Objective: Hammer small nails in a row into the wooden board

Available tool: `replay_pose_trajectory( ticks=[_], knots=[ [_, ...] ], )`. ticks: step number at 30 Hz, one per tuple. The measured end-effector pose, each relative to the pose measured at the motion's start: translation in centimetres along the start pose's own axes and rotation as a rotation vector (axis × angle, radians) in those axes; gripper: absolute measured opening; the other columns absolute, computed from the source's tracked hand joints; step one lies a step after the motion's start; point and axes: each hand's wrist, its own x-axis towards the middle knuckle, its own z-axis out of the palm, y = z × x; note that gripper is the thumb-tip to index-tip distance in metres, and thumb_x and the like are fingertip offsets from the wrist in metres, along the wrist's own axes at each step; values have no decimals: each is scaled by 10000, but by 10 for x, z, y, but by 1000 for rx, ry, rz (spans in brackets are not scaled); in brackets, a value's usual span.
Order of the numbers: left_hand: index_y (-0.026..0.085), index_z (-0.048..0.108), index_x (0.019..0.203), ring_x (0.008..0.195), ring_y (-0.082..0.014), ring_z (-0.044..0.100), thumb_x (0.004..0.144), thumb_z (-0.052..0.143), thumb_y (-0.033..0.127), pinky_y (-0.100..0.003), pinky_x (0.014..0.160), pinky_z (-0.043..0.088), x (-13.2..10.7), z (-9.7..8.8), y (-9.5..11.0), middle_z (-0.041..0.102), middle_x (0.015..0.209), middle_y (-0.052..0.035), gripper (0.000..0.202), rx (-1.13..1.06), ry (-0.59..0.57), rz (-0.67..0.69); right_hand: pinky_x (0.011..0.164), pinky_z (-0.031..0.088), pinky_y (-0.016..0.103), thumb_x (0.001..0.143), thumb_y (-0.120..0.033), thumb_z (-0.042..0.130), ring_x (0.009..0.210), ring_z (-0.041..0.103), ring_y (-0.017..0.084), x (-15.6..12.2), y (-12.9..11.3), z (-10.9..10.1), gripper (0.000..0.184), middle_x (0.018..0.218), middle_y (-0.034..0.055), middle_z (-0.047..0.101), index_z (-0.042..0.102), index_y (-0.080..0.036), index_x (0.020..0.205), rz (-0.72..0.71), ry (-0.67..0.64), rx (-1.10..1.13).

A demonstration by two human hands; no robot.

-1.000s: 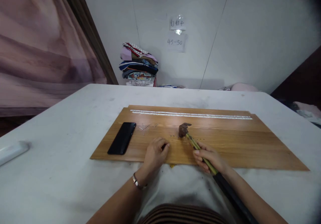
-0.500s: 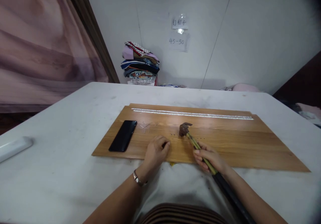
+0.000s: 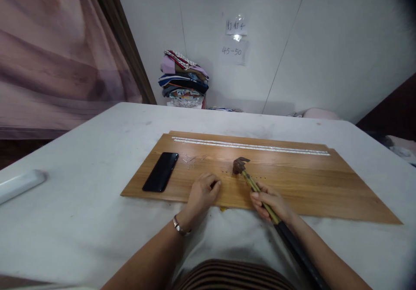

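A claw hammer (image 3: 239,165) with a rusty brown head is in my right hand (image 3: 271,201). My fingers wrap around its yellowish shaft, and the black grip runs back beneath my forearm. The hammer's head is over the wooden board (image 3: 308,182), close to a row of small dark nail heads or holes. Left of the hammer, my left hand (image 3: 203,190) rests on the board's near part with its fingers curled in. Nothing shows between its thumb and forefinger. Several loose nails (image 3: 189,162) lie on the board beyond this hand.
A black phone (image 3: 160,172) lies on the board's left end. Two pale marked strips (image 3: 250,146) run along the far side. The white table (image 3: 81,160) carries a white object (image 3: 22,184) at left. Folded clothes (image 3: 184,80) are stacked behind the table.
The view has shifted slightly. My hands and the hammer keep nearly the same places over the board.
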Motion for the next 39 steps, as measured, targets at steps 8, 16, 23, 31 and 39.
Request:
replay_pose_trajectory(
  ticks=[8, 16, 23, 31, 39],
  knots=[
    [191, 630, 753, 777, -162, 590, 872, 501, 238, -286, 732, 457, 0, -2, 3, 648, 782, -37, 182, -1, 4, -3, 278, 271, 144, 764, -390, 659, 288, 318, 23, -1, 1, 0, 286, 534, -107, 470, 448, -215, 845, -8, 9, 7],
    [192, 624, 771, 791, -161, 586, 887, 484, 249, -282, 736, 451, 0, -1, 0, 642, 792, -34, 190, 6, -8, -4, 282, 268, 142, 757, -402, 670, 290, 330, 24, 2, 4, -2, 307, 530, -106, 468, 439, -213, 833, -6, -1, 10],
    [192, 617, 756, 779, -158, 588, 883, 496, 243, -273, 728, 448, 0, -1, 2, 639, 783, -32, 182, 13, 3, -2, 278, 268, 142, 755, -388, 676, 284, 322, 22, 1, 3, 0, 328, 537, -109, 467, 479, -202, 939, -23, -2, 40],
    [183, 615, 747, 767, -153, 579, 880, 501, 224, -266, 723, 435, 0, -1, 1, 632, 769, -27, 180, 11, -3, 8, 276, 266, 140, 742, -374, 678, 286, 326, 22, 3, 3, -2, 323, 534, -110, 455, 473, -203, 923, -4, -15, 61],
    [192, 611, 755, 794, -155, 576, 889, 498, 244, -267, 743, 435, -1, 1, -1, 633, 787, -26, 183, -5, 6, 8, 272, 263, 141, 759, -375, 677, 287, 317, 23, 2, 6, -4, 343, 545, -105, 463, 491, -195, 984, -32, -17, 66]
  ],
)
